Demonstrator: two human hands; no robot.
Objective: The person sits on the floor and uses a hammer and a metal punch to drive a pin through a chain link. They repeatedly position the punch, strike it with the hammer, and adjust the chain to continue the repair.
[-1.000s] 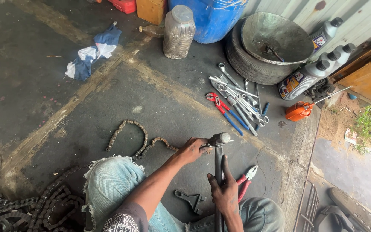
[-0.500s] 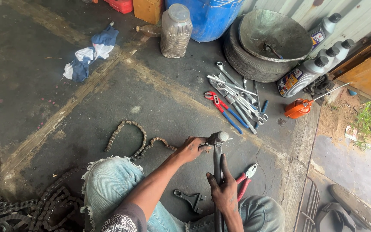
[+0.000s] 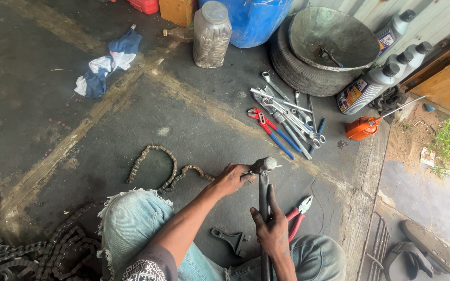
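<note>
Left of the hammer (image 3: 263, 208), a rusty chain (image 3: 160, 166) curling over the concrete floor (image 3: 37, 104), its near end under the left hand (image 3: 231, 178), fingers curled down and pinching it beside the hammer head. Right hand (image 3: 273, 229) wrapped tight round the dark handle, head resting low at the chain. Right of the hammer, red pliers (image 3: 298, 213); beyond it, spanners (image 3: 287, 112).
</note>
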